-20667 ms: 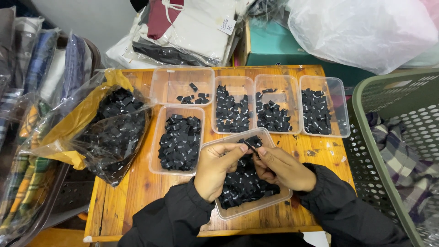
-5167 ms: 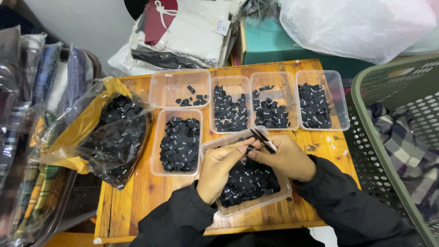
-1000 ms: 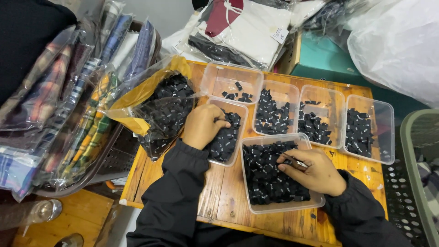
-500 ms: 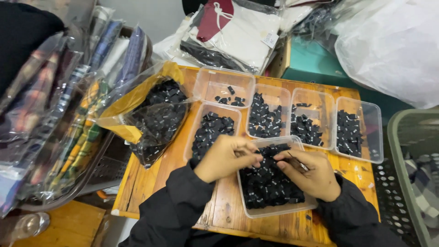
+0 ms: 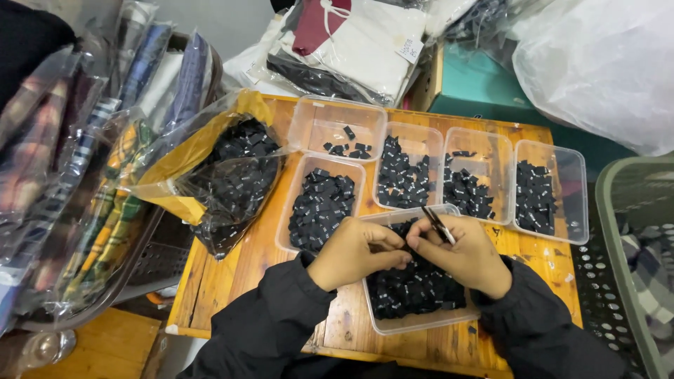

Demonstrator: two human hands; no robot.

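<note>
Over the nearest clear tub (image 5: 421,324) of black tags, the right hand (image 5: 469,258) pinches slim tweezers (image 5: 440,226); the left hand (image 5: 354,253), fingers pressed together, steadies one tag for picking.

Left hand (image 5: 354,251) curled, right hand (image 5: 467,254) pinched, fingers (image 5: 414,242) meeting, dark sleeves

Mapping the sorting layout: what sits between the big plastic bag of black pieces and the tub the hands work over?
In the head view, one clear tub of black pieces stands between the bag and the near tub.
</note>
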